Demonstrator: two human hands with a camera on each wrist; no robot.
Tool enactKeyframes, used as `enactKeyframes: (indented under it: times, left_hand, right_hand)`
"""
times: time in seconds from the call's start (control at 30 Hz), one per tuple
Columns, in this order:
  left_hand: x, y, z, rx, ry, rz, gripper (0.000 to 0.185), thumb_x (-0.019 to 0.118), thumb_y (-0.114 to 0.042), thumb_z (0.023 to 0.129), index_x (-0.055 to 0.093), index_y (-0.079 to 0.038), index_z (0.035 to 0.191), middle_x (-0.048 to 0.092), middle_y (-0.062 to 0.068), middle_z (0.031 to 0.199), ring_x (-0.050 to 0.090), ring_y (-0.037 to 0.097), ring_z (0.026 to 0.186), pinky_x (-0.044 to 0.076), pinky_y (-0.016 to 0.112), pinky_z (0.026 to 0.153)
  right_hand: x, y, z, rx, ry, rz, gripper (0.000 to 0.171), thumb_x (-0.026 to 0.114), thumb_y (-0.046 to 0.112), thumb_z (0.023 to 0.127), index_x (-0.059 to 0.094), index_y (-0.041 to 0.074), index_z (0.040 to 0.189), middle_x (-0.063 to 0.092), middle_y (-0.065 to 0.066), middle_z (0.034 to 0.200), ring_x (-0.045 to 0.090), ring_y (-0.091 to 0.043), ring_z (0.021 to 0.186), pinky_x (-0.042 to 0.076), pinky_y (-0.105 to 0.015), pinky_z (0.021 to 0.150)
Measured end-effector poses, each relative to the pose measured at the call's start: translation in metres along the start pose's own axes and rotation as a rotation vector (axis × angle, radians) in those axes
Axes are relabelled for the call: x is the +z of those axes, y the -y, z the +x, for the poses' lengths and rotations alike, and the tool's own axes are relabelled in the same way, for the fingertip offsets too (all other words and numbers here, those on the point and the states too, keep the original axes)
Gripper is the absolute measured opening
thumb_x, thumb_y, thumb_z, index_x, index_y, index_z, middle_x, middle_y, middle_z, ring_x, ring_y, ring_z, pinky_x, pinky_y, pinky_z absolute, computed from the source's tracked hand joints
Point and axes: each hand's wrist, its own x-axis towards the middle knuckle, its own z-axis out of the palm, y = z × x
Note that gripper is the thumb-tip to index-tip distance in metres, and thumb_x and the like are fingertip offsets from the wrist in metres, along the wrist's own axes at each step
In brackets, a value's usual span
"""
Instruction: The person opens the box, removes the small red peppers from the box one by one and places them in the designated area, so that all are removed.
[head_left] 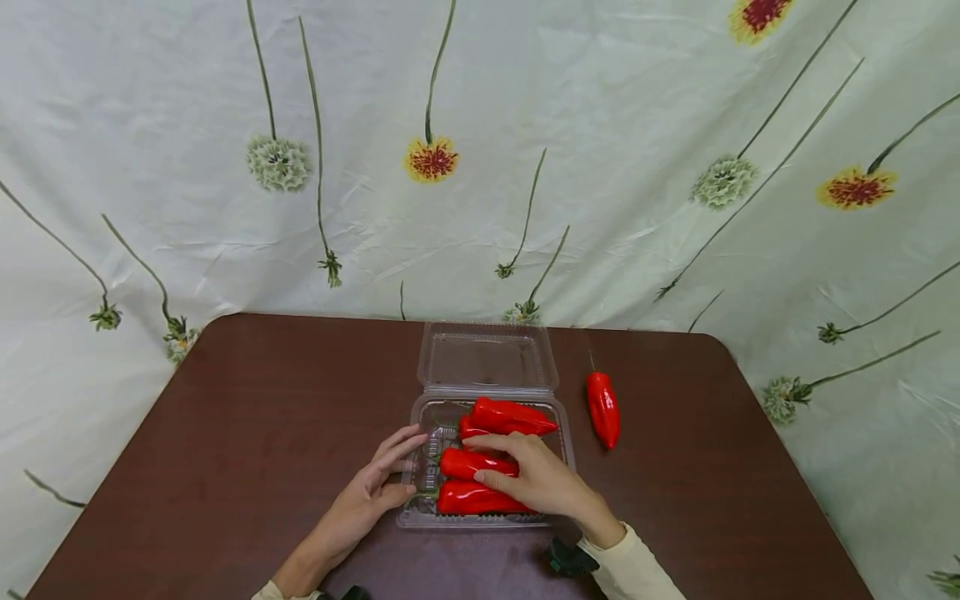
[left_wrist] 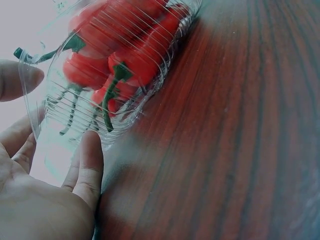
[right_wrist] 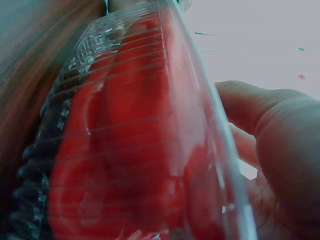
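A clear plastic clamshell container [head_left: 487, 521] sits on the brown table [head_left: 262, 417] with its lid [head_left: 487, 360] laid open toward the back. Several red peppers [head_left: 513, 417] with green stems lie inside. My right hand [head_left: 540, 479] reaches into it, with fingers and thumb curled round the middle pepper [head_left: 468, 463]. My left hand [head_left: 382, 479] rests against the container's left side, fingers straight on the rim and thumb on the wall. In the left wrist view the thumb [left_wrist: 90, 160] touches the ribbed container wall [left_wrist: 130, 110]. The right wrist view shows peppers [right_wrist: 130, 150] through the plastic beside my right hand [right_wrist: 280, 140].
One more red pepper [head_left: 602, 407] lies loose on the table to the right of the container. A flowered cloth [head_left: 480, 167] hangs behind the table and drapes past its edges. Bare tabletop stretches to the left and right.
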Motion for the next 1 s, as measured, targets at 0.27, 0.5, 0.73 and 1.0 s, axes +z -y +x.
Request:
enactKeyframes:
  times: [0.27, 0.5, 0.73, 1.0]
  left_hand:
    - [-0.0005, 0.0004, 0.0004, 0.021, 0.006, 0.007, 0.059, 0.055, -0.010, 0.102, 0.035, -0.015, 0.156, 0.012, -0.001, 0.166, 0.040, 0.030, 0.132, 0.043, 0.026, 0.099]
    - [-0.0002, -0.0007, -0.0005, 0.002, 0.005, -0.006, 0.059, 0.056, -0.011, 0.102, 0.034, -0.015, 0.157, 0.011, -0.002, 0.166, 0.036, 0.036, 0.134, 0.043, 0.026, 0.100]
    - [0.0001, -0.0006, -0.0003, 0.013, -0.003, 0.001, 0.060, 0.057, -0.010, 0.101, 0.035, -0.014, 0.156, 0.012, -0.001, 0.166, 0.040, 0.029, 0.132, 0.043, 0.025, 0.100]
    - [0.0000, -0.0006, -0.0006, 0.018, -0.002, 0.001, 0.059, 0.056, -0.011, 0.101, 0.035, -0.014, 0.156, 0.012, -0.001, 0.166, 0.039, 0.030, 0.132, 0.042, 0.025, 0.100]
  right_hand:
    - [-0.0017, -0.0005, 0.0008, -0.033, -0.005, 0.030, 0.043, 0.069, 0.026, 0.096, 0.063, 0.011, 0.136, 0.068, 0.000, 0.130, 0.065, -0.014, 0.118, 0.048, -0.040, 0.103]
    - [-0.0042, -0.0002, -0.0002, -0.048, 0.002, 0.085, 0.041, 0.068, 0.025, 0.096, 0.064, 0.011, 0.135, 0.067, 0.001, 0.132, 0.065, -0.013, 0.117, 0.049, -0.036, 0.103]
    - [-0.0063, -0.0011, -0.0008, -0.041, 0.007, 0.097, 0.043, 0.068, 0.028, 0.096, 0.063, 0.013, 0.136, 0.067, 0.002, 0.133, 0.066, -0.013, 0.117, 0.049, -0.036, 0.102]
    - [-0.0099, -0.0027, -0.0030, -0.049, -0.002, 0.086, 0.042, 0.067, 0.028, 0.097, 0.063, 0.015, 0.136, 0.066, 0.001, 0.134, 0.066, -0.013, 0.116, 0.050, -0.039, 0.102]
